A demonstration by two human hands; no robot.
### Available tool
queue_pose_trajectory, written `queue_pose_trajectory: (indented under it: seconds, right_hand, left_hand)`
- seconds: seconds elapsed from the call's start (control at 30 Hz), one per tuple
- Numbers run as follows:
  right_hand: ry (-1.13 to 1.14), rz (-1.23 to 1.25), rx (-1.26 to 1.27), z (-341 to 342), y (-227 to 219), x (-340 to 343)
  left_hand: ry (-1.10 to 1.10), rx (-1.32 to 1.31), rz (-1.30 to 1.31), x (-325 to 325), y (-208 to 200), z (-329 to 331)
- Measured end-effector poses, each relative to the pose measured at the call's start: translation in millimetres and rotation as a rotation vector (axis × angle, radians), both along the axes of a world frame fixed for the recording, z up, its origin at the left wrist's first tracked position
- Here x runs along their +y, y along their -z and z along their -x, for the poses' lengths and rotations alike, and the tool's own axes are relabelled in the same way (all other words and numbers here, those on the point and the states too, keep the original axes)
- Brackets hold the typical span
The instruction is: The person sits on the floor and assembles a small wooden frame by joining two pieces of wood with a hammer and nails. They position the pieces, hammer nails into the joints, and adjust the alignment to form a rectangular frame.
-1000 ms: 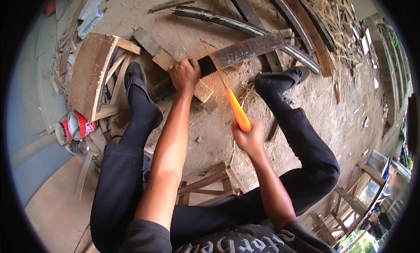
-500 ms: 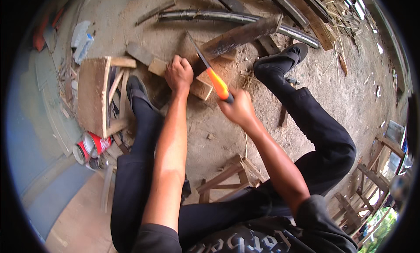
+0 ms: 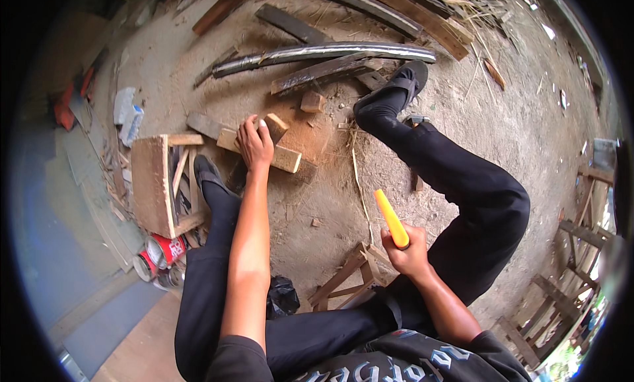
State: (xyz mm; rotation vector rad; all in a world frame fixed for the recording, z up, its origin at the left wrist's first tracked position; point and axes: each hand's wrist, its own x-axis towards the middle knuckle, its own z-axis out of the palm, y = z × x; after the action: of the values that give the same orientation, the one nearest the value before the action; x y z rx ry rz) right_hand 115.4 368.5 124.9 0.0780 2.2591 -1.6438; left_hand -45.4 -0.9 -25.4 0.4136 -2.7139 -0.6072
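My left hand (image 3: pixel 255 147) has its fingers curled over a short dark piece of wood (image 3: pixel 277 126) with a pale end. That piece lies across a light wooden block (image 3: pixel 286 159) on the ground. In my right hand (image 3: pixel 411 250), near my right thigh, is a saw by its yellow-orange handle (image 3: pixel 391 217); its blade cannot be made out at this angle. A longer dark plank (image 3: pixel 323 75) lies beyond the blocks. Between them sits a small wood block (image 3: pixel 312 103), with reddish sawdust (image 3: pixel 297 132) around it.
An open wooden frame box (image 3: pixel 150 184) stands beside my left shoe, with red cans (image 3: pixel 160 251) near it. A long dark curved strip (image 3: pixel 330 50) and loose boards lie farther off. A small wooden frame (image 3: pixel 340 279) and black plastic bag (image 3: pixel 282 296) are close to me.
The long plank has parted from the short piece under my left hand and dropped to the ground. My right hand has drawn the saw back toward my right thigh.
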Motion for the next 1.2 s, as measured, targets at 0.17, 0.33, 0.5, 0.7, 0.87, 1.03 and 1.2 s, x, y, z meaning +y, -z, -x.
queue_pose_trajectory:
  seconds: [0.17,0.33,0.5,0.7,0.87,1.03,1.2]
  right_hand:
    - [0.115,0.167,-0.009,-11,-17,-2]
    - [0.198,0.238,-0.068,-7,-24,1]
    - [0.154,0.138,-0.031,-10,-24,1]
    - [-0.119,-0.173,0.135,-22,-28,-7]
    - [-0.218,-0.281,0.235,-48,-9,-22]
    - [-0.373,-0.338,0.417,-55,10,-32]
    - [-0.784,-0.809,0.637,-70,84,-42]
  left_hand:
    - [0.417,-0.059,0.193,23,-25,6]
    - [0.861,-0.171,0.122,30,-55,16]
    - [0.17,-0.523,0.233,-1,-45,-18]
    - [0.111,-0.554,0.033,-3,-69,-32]
    - [0.322,-0.452,-0.365,-63,-142,-63]
    - [0.333,-0.225,-0.472,-92,-259,-112]
    - [0.315,-0.094,-0.657,-87,-322,-142]
